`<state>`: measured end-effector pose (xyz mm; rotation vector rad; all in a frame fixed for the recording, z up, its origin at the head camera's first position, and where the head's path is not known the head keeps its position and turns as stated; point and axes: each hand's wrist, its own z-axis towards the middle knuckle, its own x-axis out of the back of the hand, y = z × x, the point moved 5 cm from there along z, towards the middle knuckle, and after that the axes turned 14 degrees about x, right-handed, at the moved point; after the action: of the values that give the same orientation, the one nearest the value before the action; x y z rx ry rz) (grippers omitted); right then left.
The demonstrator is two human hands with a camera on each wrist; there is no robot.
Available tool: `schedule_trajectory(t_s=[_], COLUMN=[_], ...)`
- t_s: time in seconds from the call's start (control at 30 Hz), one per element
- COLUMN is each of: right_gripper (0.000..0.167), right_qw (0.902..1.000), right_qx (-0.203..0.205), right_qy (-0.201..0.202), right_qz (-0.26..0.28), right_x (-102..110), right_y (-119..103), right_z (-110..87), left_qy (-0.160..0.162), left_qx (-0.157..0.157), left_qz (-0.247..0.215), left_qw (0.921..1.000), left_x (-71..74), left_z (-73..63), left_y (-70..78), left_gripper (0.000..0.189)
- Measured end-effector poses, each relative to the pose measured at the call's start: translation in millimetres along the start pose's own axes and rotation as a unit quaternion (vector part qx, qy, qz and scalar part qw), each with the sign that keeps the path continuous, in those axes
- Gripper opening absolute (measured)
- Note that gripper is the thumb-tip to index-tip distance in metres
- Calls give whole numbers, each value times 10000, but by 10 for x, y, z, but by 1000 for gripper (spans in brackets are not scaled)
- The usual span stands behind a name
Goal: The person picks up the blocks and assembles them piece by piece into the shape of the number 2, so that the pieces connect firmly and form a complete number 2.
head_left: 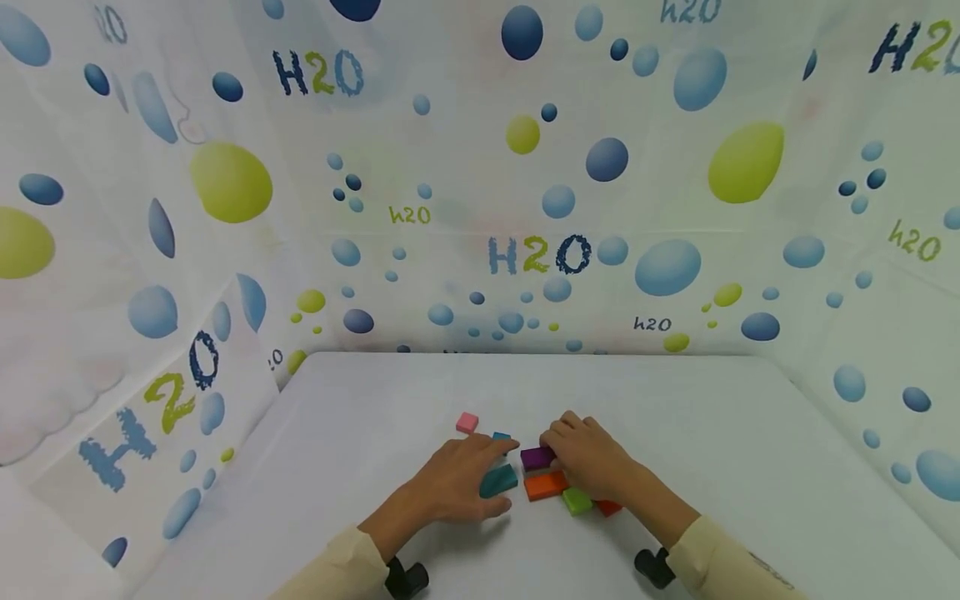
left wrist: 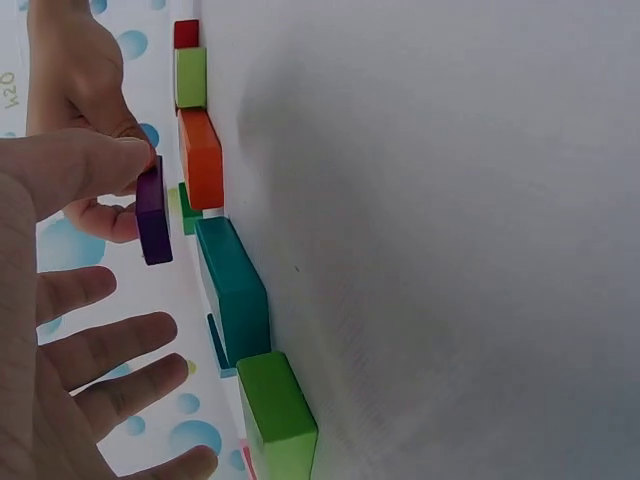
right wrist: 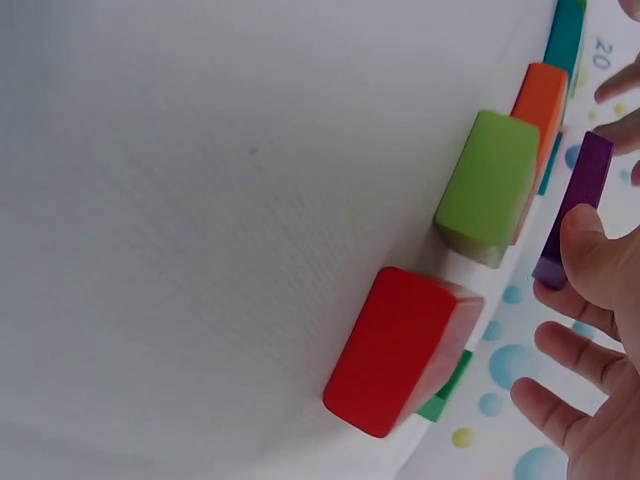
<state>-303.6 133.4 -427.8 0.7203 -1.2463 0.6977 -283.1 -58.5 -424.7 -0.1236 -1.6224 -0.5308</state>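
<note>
A flat purple block [head_left: 536, 458] is pinched between the thumb and fingers of my right hand [head_left: 592, 454], raised off the table in both wrist views. My left hand [head_left: 461, 475] spreads its fingers over the left side of the blocks, holding nothing. In the left wrist view its thumb tip overlaps the end of the purple block [left wrist: 153, 215]. Beneath and beside the left hand lie a teal block [head_left: 498, 481] and a green block [left wrist: 275, 410]. An orange block [head_left: 546, 486], a light green block [head_left: 577, 501] and a red block [right wrist: 390, 350] lie below the right hand.
Behind the left hand are a pink block [head_left: 467, 422] and a blue block [head_left: 501, 436]. A darker green block [right wrist: 447, 388] shows past the red one. The white table [head_left: 360, 400] meets a curtain with printed bubbles [head_left: 450, 167] at its back and sides.
</note>
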Motion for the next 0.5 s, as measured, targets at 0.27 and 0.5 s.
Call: schedule_trajectory(t_s=[0.27,0.5], right_gripper=[28,30], right_qw=[9990,9983], right_qx=[294,502], right_qy=[-320,-281], right_qz=[-132,-22], right_x=[86,134], right_y=[-172,-343], right_z=[-85,-207], left_qy=[58,42], left_qx=[-288,-470], left_qz=[365,551], left_qw=[9989,9974], left_x=[14,-7], left_z=[-183,-347], left_y=[22,18], left_gripper=[77,75])
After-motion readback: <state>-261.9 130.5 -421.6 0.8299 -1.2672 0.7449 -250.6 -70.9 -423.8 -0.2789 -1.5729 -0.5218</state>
